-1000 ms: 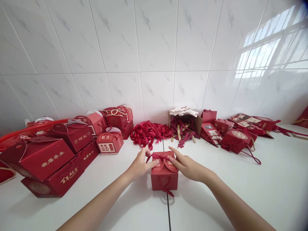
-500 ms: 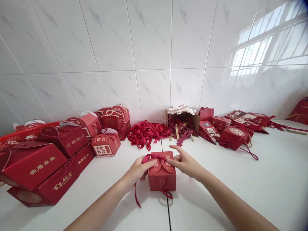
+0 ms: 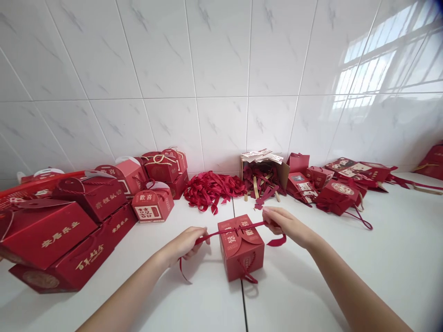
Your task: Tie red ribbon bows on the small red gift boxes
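Note:
A small red gift box (image 3: 241,251) with gold characters stands slightly turned on the white table in front of me. Its curved flaps meet on top, and a cord handle hangs from its near side. Across the top runs a dark red ribbon (image 3: 254,225), stretched nearly straight. My left hand (image 3: 188,243) is closed on one side of the ribbon, left of the box, with a loose tail dangling below. On the right, my right hand (image 3: 282,223) pinches the other side, and its tail curls beneath the fingers. Neither hand touches the box.
Red gift boxes (image 3: 69,230) are stacked at the left, with a smaller box (image 3: 152,205) beside them. A heap of red ribbons (image 3: 214,189) lies by the tiled wall. Next to it, an open carton (image 3: 282,173) holds more ribbons. Several red boxes (image 3: 337,196) lie at the right.
My hands have moved apart from the top of the box, drawing the ribbon out tight to both sides. The box has turned a little and shifted right. My right hand has closed on the ribbon.

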The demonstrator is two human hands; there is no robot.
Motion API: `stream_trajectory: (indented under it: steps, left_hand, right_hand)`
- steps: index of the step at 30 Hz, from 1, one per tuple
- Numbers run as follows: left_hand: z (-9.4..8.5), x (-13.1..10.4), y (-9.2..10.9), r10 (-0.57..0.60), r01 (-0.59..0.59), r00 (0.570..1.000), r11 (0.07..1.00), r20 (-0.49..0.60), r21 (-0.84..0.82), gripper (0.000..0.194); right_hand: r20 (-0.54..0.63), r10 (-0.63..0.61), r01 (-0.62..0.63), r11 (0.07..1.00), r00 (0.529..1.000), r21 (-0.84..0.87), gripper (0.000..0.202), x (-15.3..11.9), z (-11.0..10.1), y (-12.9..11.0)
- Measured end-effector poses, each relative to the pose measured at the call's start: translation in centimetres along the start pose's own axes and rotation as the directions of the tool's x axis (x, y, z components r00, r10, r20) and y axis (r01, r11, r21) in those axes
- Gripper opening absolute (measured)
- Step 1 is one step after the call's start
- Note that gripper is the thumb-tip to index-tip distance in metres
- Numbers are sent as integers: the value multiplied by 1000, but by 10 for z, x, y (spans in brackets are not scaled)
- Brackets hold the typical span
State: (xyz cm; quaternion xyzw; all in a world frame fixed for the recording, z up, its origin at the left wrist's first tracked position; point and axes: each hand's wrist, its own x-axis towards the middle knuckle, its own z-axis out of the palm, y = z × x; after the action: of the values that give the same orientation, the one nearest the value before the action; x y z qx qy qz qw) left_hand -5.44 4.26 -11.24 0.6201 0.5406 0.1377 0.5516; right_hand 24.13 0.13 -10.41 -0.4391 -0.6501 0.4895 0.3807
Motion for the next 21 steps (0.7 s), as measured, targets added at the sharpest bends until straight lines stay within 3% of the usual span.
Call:
stream_trajectory:
  steps: [4, 6, 8, 11, 13, 14, 16, 18, 21]
  left_hand:
    - [6, -5, 6, 12, -25, 983, 997, 182, 73, 28]
    - [12, -10, 12, 74, -76, 950, 997, 304, -6, 29]
    - [20, -16, 19, 162, -113, 930, 980, 329, -165, 35]
    - [33, -24, 29, 234, -168, 957, 929, 171, -329, 45]
    - [40, -28, 33, 269, -247, 963, 918, 29, -311, 47]
    - [43, -29, 35, 302, -304, 952, 913, -48, -272, 45]
    - [47, -30, 34, 407, -434, 896, 889, -178, -148, 38]
    - [51, -30, 31, 509, -521, 825, 854, -244, 20, 29]
    - [57, -31, 25, 598, -474, 747, 786, -292, 397, 24]
  right_hand:
    - [-30, -15, 2, 920, 999, -391, 27, -5, -1, -5]
    - [-97, -81, 12, 822, 992, -569, 20, -2, 5, -4]
    - [-192, -183, 9, 746, 964, -666, 20, 5, 13, 0]
    - [-382, -364, 41, 767, 850, -641, 17, 15, 24, 6]
    - [-452, -454, 148, 812, 768, -564, 15, 17, 31, 7]
    - [-454, -482, 214, 826, 749, -522, 14, 17, 34, 6]
    - [-411, -515, 325, 833, 752, -448, 12, 15, 43, 3]
    - [-344, -517, 384, 839, 784, -385, 11, 13, 54, -1]
    - [-253, -460, 388, 876, 851, -287, 11, 13, 73, -6]
